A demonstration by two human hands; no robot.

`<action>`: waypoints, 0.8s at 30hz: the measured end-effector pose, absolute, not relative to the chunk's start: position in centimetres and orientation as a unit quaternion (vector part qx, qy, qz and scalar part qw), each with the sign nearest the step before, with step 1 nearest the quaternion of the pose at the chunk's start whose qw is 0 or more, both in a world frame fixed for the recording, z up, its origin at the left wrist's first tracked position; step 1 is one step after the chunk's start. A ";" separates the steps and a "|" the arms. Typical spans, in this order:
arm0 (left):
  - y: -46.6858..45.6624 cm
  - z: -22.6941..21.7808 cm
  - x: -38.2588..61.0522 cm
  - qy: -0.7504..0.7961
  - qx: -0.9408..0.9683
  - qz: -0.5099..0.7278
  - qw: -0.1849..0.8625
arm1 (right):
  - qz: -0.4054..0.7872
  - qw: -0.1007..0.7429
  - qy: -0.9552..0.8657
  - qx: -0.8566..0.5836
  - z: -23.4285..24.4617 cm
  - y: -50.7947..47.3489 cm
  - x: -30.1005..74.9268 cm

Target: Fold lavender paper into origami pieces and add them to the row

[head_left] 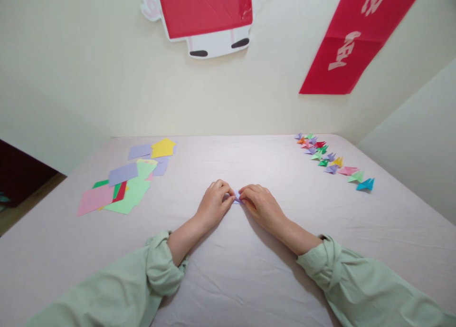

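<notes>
A small folded piece of purple paper (237, 198) lies low over the pale cloth between my two hands. My left hand (215, 199) pinches its left side with thumb and forefinger. On the other side, the fingertips of my right hand (261, 203) close on the paper's right part. The fingers cover much of the piece, so the exact fold is hard to make out.
Loose coloured paper sheets (133, 194) overlap on the left of the cloth-covered table (228, 279). Several small folded paper cranes (331, 169) run in a slanting cluster on the right. A wall (228, 99) with red decorations (356, 46) stands behind.
</notes>
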State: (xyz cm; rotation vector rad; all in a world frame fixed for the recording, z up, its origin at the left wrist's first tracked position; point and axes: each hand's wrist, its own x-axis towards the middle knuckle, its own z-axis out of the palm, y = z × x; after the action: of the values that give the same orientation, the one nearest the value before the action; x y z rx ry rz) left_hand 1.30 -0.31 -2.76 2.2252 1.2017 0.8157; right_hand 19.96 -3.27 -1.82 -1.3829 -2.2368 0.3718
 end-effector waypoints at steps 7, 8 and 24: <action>0.0 -2.7 2.0 0.459 0.815 0.278 0.219 | 0.154 0.247 -0.823 -0.488 -1.8 -3.2 20.2; 0.0 -2.7 2.1 0.463 0.815 0.274 0.213 | 0.158 0.248 -0.825 -0.483 -1.8 -3.2 20.3; -0.2 -2.8 2.4 0.476 0.823 0.253 0.181 | 0.121 0.209 -0.854 -0.462 -1.9 -3.3 20.8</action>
State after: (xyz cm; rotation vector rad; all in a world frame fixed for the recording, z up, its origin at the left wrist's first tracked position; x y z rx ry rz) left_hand 2.42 -0.23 -2.80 2.3237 1.3444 0.7149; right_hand 20.81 -3.35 -1.88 -1.2843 -2.3753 0.3380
